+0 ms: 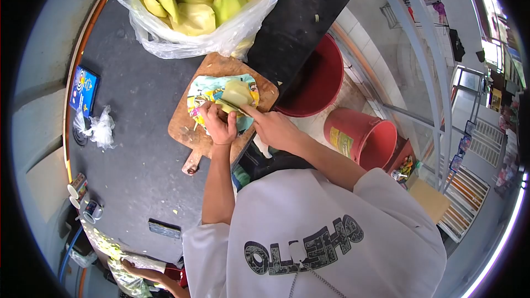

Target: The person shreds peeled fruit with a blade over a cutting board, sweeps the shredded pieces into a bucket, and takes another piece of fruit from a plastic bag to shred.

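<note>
My left hand (220, 124) is closed on a peeled pale-green fruit (237, 92), which looks like a green mango, with its fingertips at the near side. My right hand (276, 128) grips a knife (233, 107), its index finger stretched along the top and the handle hidden in the palm. The blade lies against the fruit, close to the left fingertips. Beneath both hands a colourful patterned cloth (197, 85) is spread on a wooden cutting board (182, 118) with a short handle.
A plastic bag (160, 48) full of peeled fruit stands beyond the board on the dark table (138, 99). Two red bins (320, 88) are at the right. A blue box (84, 91), crumpled plastic (102, 128) and a phone (164, 228) lie leftward. Another person's arm (152, 276) shows bottom left.
</note>
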`<state>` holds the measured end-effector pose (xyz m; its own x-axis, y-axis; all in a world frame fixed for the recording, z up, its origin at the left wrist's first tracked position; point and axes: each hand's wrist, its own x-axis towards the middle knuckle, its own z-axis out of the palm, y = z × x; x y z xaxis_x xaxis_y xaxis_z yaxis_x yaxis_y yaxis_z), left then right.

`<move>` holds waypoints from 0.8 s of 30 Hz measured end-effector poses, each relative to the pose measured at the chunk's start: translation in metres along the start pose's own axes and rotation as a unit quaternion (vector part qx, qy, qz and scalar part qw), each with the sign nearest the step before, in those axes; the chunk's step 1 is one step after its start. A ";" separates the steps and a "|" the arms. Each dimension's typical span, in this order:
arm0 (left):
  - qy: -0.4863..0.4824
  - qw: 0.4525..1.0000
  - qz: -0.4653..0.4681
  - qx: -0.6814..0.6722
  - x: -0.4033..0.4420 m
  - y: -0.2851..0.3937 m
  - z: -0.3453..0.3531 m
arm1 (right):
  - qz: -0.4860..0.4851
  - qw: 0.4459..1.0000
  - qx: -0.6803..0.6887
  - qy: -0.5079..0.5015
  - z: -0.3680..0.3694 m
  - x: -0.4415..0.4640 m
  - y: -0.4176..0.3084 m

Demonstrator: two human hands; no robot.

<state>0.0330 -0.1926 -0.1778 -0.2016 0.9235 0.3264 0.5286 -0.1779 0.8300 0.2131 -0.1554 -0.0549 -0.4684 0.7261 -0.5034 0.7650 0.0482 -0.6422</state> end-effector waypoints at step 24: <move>-0.015 0.994 -0.098 0.036 0.009 0.032 -0.009 | 0.034 0.977 0.198 0.077 -0.013 -0.016 0.035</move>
<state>0.0406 -0.1930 -0.1443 -0.2835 0.9477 0.1465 0.5399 0.0314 0.8411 0.2528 -0.1567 -0.0620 -0.3269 0.8149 -0.4786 0.5471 -0.2497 -0.7989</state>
